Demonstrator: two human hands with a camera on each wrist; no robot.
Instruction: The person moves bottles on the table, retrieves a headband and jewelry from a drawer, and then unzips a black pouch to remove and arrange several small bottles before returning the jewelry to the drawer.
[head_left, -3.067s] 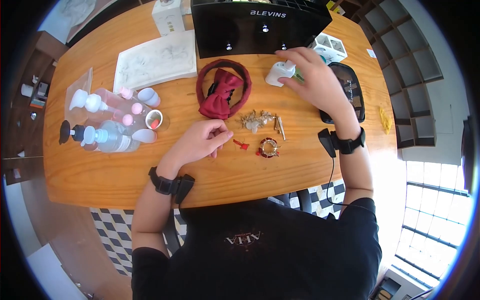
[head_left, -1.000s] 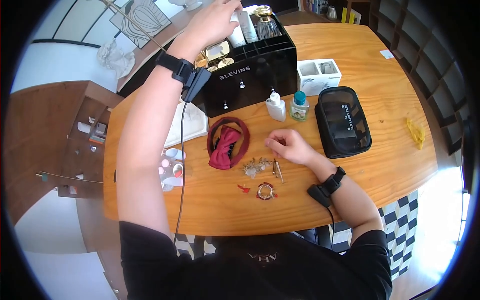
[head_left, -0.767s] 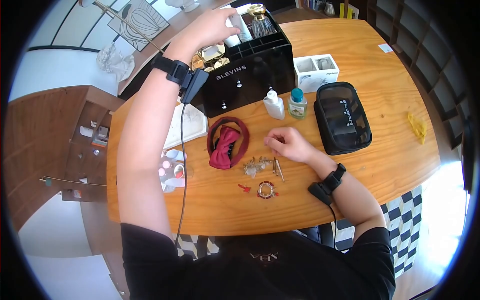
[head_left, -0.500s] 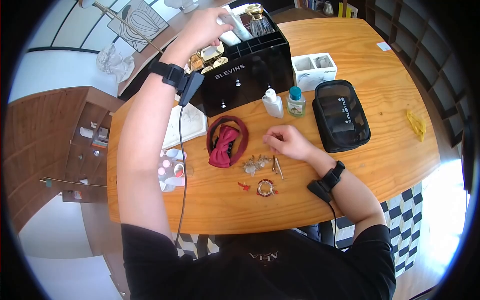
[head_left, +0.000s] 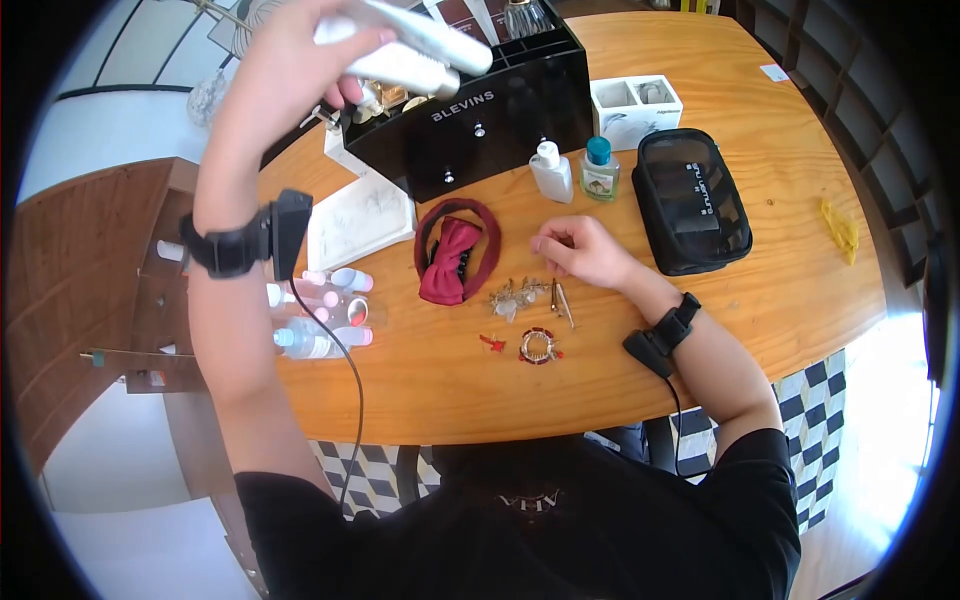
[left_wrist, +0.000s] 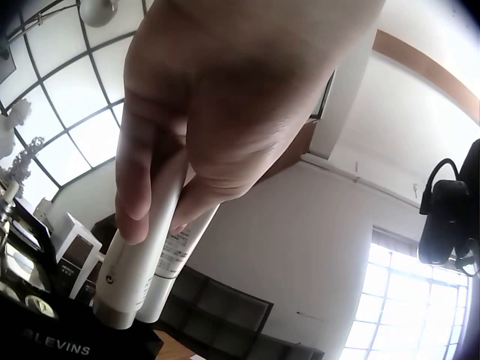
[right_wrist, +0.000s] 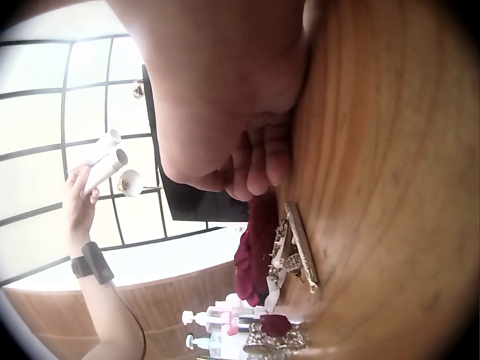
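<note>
My left hand (head_left: 280, 85) grips two white squeeze tubes (head_left: 432, 40) side by side, raised above the left end of the black BLEVINS organizer (head_left: 500, 130). In the left wrist view, fingers and thumb clasp the pair of tubes (left_wrist: 139, 262), which slant down with grey-banded ends lowest. Loosely curled and holding nothing, my right hand (head_left: 592, 252) rests on the wooden table. Close to it lie gold hair clips (head_left: 563, 302) and a pale floral hair ornament (head_left: 515, 298). A white bottle (head_left: 552, 175) and a teal-capped bottle (head_left: 599, 172) stand beyond it.
A burgundy bow headband (head_left: 450, 262) lies mid-table, with a round red-beaded hair clip (head_left: 538, 346) nearer the front. Several pump bottles (head_left: 310, 340) and a white tray (head_left: 360, 225) are left. The black mesh pouch (head_left: 692, 205) and white divided holder (head_left: 636, 115) sit right.
My left hand went from the right-hand reach's opposite side into the organizer, took two white tubes, and lifted them out leftward. My right hand let go of the white bottle and came to rest on the table.
</note>
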